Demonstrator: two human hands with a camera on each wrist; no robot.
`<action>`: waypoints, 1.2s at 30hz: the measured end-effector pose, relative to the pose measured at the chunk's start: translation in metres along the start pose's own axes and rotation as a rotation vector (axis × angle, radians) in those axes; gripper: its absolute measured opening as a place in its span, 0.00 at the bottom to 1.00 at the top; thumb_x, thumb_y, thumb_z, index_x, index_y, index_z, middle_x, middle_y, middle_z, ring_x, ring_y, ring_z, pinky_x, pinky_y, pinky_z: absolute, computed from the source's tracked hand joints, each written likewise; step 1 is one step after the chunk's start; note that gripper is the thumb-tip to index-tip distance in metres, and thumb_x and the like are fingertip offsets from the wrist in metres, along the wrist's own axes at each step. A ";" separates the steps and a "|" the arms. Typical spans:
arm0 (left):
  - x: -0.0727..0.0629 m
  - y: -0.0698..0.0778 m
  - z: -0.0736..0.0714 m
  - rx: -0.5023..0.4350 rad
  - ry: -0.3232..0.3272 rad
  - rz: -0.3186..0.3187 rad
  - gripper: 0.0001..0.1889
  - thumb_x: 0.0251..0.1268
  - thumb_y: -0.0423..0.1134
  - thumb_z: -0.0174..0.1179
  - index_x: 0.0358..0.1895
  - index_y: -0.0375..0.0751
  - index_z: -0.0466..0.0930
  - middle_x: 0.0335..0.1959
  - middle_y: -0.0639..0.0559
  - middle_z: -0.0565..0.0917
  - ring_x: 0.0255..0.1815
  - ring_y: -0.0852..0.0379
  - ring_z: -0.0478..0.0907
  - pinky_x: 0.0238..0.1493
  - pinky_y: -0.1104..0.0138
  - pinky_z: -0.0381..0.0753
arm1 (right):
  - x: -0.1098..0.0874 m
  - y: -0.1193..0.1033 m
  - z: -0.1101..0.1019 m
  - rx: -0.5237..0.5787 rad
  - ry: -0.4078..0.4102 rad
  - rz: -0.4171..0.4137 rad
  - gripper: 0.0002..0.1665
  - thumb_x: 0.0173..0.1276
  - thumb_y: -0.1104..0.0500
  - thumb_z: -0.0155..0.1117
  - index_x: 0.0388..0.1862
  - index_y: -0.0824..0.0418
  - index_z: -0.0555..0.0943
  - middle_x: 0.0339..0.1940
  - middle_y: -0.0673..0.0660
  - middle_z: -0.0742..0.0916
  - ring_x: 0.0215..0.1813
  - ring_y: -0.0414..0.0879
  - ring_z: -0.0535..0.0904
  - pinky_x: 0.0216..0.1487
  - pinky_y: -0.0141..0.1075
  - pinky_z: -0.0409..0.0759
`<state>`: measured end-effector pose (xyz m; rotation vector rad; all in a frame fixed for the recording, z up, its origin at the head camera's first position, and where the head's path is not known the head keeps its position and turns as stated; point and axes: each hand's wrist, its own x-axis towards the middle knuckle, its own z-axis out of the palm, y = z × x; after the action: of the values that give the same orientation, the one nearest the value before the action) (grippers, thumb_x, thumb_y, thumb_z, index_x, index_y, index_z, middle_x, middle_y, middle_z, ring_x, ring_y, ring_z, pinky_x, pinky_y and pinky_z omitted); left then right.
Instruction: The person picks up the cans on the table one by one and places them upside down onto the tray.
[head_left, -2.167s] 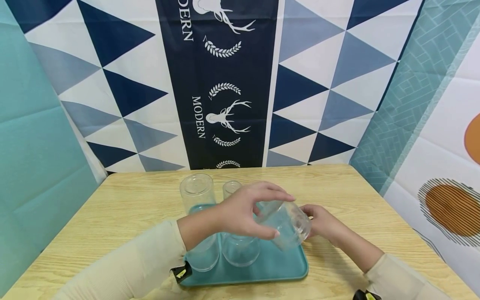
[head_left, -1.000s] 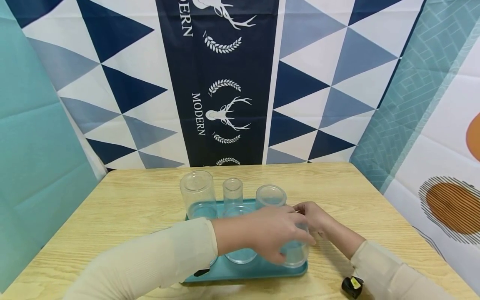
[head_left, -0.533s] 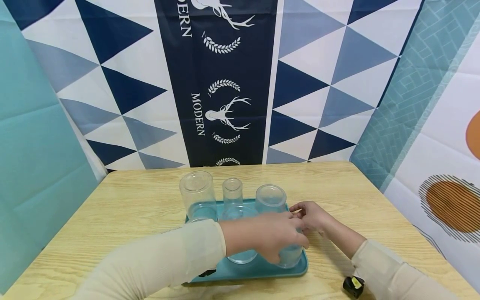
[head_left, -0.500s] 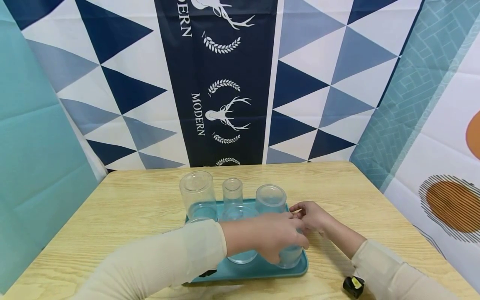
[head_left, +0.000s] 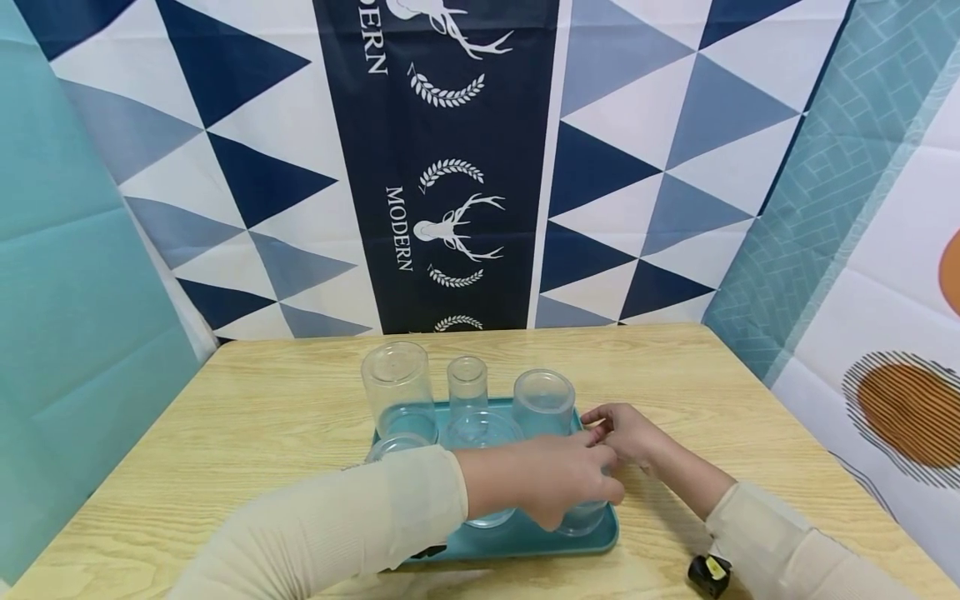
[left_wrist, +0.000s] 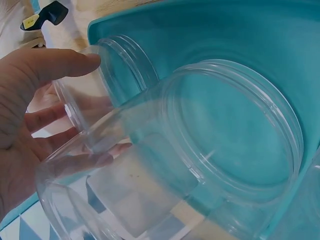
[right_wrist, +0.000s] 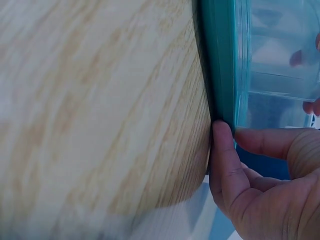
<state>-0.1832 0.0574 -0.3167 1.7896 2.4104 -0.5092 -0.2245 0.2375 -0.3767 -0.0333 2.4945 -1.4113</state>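
My left hand (head_left: pixel 551 479) holds a clear jar (head_left: pixel 581 518) that stands mouth down at the right front corner of the teal tray (head_left: pixel 510 542). In the left wrist view, the thumb lies along one side of this jar (left_wrist: pixel 132 60) and the fingers wrap the other. A wider clear jar (left_wrist: pixel 230 135) stands beside it. My right hand (head_left: pixel 626 433) pinches the tray's right edge. The right wrist view shows the thumb over the tray rim (right_wrist: pixel 220 65) and the forefinger along its outer side.
More upturned clear jars share the tray: a tall one (head_left: pixel 396 383) back left, a narrow one (head_left: pixel 467 387) back middle, another (head_left: pixel 543 396) back right. One at front left (head_left: pixel 397 443) is mostly behind the left sleeve. A patterned cloth (head_left: pixel 450 208) hangs behind the wooden table (head_left: pixel 285 400).
The jar in my left hand was tilted in the air 2.2 s ago and now stands upside down on the tray's corner. It has shifted slightly left since; my right hand stays by the tray edge.
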 end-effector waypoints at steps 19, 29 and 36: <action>-0.014 0.007 -0.014 0.033 0.046 -0.027 0.32 0.60 0.59 0.64 0.68 0.64 0.68 0.64 0.62 0.67 0.64 0.63 0.61 0.53 0.65 0.77 | -0.012 -0.005 -0.005 -0.198 -0.007 -0.105 0.30 0.52 0.71 0.72 0.54 0.80 0.75 0.39 0.60 0.81 0.37 0.50 0.77 0.33 0.39 0.80; -0.048 0.016 -0.024 0.005 0.207 0.004 0.13 0.66 0.47 0.63 0.52 0.54 0.78 0.40 0.63 0.77 0.40 0.68 0.73 0.39 0.80 0.72 | -0.025 -0.012 -0.018 -0.153 0.031 -0.176 0.10 0.60 0.77 0.62 0.41 0.76 0.81 0.28 0.58 0.83 0.29 0.48 0.81 0.31 0.43 0.85; -0.081 0.014 -0.020 -0.095 0.332 -0.027 0.03 0.65 0.40 0.64 0.40 0.53 0.83 0.30 0.64 0.77 0.30 0.70 0.71 0.33 0.83 0.69 | -0.040 -0.024 -0.020 -0.379 0.173 -0.388 0.08 0.58 0.75 0.65 0.32 0.65 0.85 0.26 0.51 0.85 0.28 0.43 0.80 0.28 0.34 0.82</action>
<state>-0.1429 -0.0066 -0.2792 1.9343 2.6176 -0.1003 -0.1936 0.2484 -0.3379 -0.5153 2.9870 -1.0751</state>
